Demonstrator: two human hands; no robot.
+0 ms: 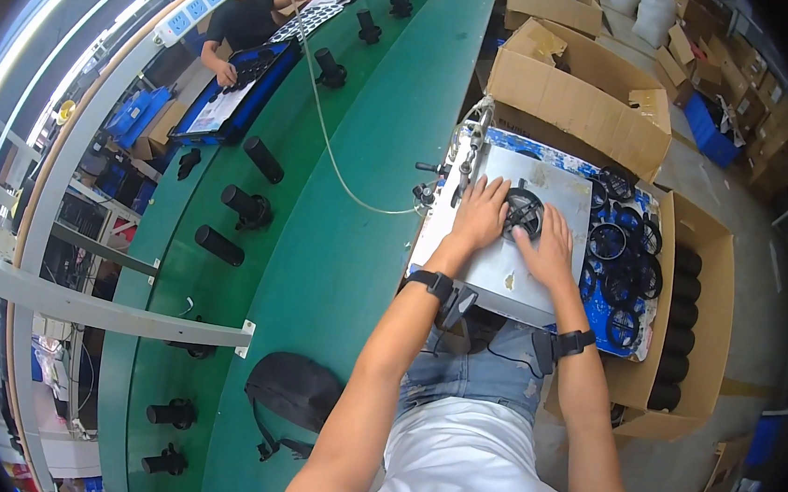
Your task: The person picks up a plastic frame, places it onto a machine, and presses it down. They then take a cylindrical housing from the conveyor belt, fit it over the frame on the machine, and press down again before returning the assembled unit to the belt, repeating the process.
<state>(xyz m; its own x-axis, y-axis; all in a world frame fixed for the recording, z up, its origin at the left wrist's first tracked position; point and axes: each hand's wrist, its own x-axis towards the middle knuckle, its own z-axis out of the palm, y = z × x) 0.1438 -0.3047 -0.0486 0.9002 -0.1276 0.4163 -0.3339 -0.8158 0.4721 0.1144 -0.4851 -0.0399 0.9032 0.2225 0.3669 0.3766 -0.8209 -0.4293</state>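
Head view shows the left hand (483, 214) and right hand (548, 250), both loosely open, flanking a black spoked ring (524, 211) on the grey metal plate (490, 278), seemingly to steady it, while similar black rings (619, 286) lie piled alongside, presumably for easy reach.

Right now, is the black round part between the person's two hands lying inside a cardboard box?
No, the black round part lies on the grey plate, between the left hand and the right hand.
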